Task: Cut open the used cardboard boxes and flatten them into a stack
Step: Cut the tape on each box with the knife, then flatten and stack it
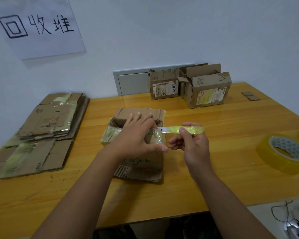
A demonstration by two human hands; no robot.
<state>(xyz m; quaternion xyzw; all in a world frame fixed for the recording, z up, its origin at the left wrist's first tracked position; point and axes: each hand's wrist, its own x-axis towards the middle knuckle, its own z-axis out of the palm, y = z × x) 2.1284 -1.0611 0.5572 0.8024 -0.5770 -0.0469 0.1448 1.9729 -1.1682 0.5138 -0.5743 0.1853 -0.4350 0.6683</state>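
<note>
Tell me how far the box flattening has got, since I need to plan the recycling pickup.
Done: a stack of flattened boxes lies at the table's left. In hand: the left hand rests on the taped box in front, while the right hand holds the yellow cutter, blade at its top right edge. Left: two upright boxes at the back by the wall.

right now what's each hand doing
Left hand: open, fingers straight, resting on the taped brown cardboard box.
Right hand: gripping the yellow-green utility knife, blade at the box's edge.
</note>
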